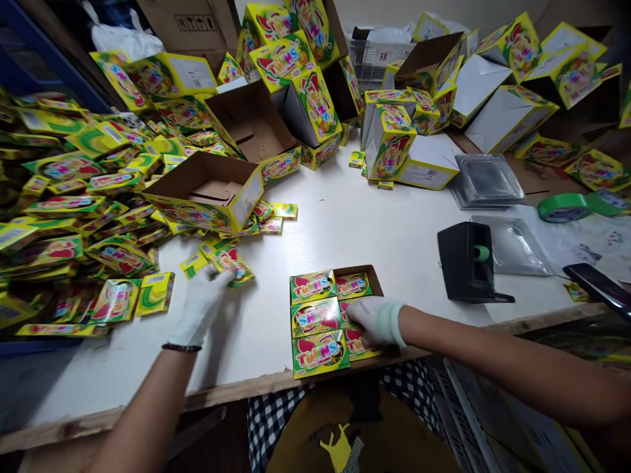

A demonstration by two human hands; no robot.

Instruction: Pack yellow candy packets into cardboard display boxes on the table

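Both my hands wear white gloves. My left hand (201, 303) reaches out to the left and closes on a small yellow-green candy packet (231, 261) lying on the white table (345, 223). My right hand (377, 320) rests flat on the packets inside a shallow brown tray box (365, 270) near the front edge. That tray holds several packets (315, 316) in two columns, printed "TWINS".
A big heap of loose packets (69, 210) covers the left side. Open brown-lined cartons (207, 190) and folded display boxes (389, 138) crowd the back. A black tape dispenser (466, 263), clear plastic trays (486, 179), green tape roll (564, 207) and a phone (599, 289) lie right.
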